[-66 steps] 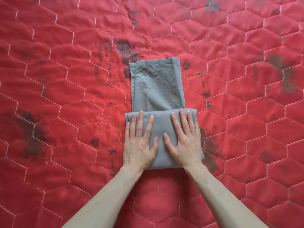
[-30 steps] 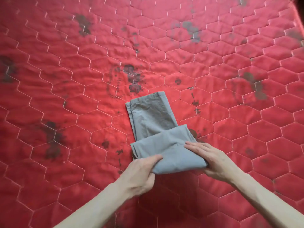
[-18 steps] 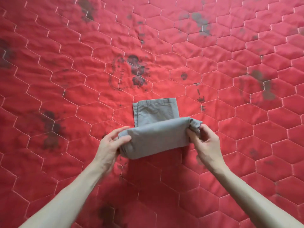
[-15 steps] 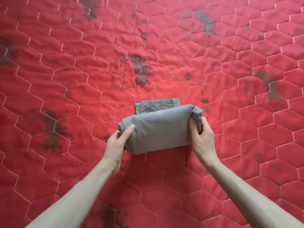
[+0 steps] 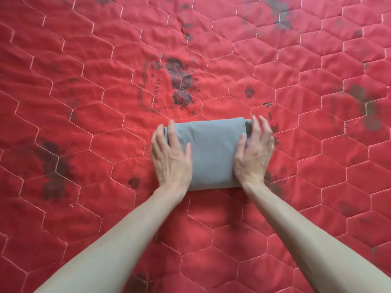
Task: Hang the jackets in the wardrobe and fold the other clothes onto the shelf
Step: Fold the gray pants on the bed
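Observation:
A grey garment lies folded into a compact rectangle on the red quilted cover. My left hand rests flat on its left edge with the fingers straight. My right hand lies on its right edge, thumb on top of the cloth and fingers spread past the side. Neither hand grips the fabric. The folded layers underneath are hidden.
The red cover with hexagon stitching fills the whole view and bears several dark stains. No wardrobe, shelf or other clothes are in sight.
The near folded part was lifted by both hands and turned over away from me onto the rest of the garment. Both hands now lie flat on the finished bundle.

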Motion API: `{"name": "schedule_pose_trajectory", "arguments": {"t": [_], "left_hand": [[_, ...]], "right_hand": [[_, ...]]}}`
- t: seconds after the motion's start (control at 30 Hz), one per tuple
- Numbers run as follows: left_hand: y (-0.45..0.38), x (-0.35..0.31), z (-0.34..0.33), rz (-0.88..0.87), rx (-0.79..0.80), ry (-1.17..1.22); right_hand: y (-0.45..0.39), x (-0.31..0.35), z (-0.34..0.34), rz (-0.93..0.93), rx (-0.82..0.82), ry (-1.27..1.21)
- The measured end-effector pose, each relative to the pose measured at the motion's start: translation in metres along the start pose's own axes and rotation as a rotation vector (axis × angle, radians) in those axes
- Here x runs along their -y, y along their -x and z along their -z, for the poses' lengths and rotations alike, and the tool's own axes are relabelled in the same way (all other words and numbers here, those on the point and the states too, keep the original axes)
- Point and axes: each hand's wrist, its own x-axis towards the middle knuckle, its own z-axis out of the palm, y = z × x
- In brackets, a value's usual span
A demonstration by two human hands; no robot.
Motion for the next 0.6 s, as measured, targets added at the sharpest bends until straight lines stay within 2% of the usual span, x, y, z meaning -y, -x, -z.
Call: {"name": "schedule_pose_trajectory", "arguments": {"t": [0.07,0.1,0.17,0.27,0.4,0.47,0.53,0.6], "left_hand": [[0.011,-0.006,-0.014,-0.173,0.038,-0.095],[0.015,-0.005,-0.021,-0.185,0.083,-0.134],[0.017,0.002,-0.033,-0.184,0.139,-0.164],[0.011,0.007,-0.041,-0.204,0.178,-0.178],[0.005,0.007,-0.035,-0.189,0.229,-0.071],[0.009,0.004,-0.021,-0.057,0.162,0.092],[0.012,0.002,-0.007,0.301,0.104,0.253],[0.013,0.003,0.0,0.595,0.18,0.375]], "right_hand": [[0.014,0.0,-0.001,0.248,0.138,0.006],[0.021,-0.002,-0.003,0.281,0.216,0.029],[0.028,-0.009,-0.009,0.253,0.302,0.06],[0.023,-0.012,-0.017,0.205,0.329,0.067],[0.018,-0.007,-0.012,0.175,0.387,0.073],[0.022,-0.004,-0.003,0.05,0.34,0.128],[0.023,0.005,0.007,-0.24,0.314,0.101],[0.024,0.012,0.014,-0.426,0.338,0.01]]}}
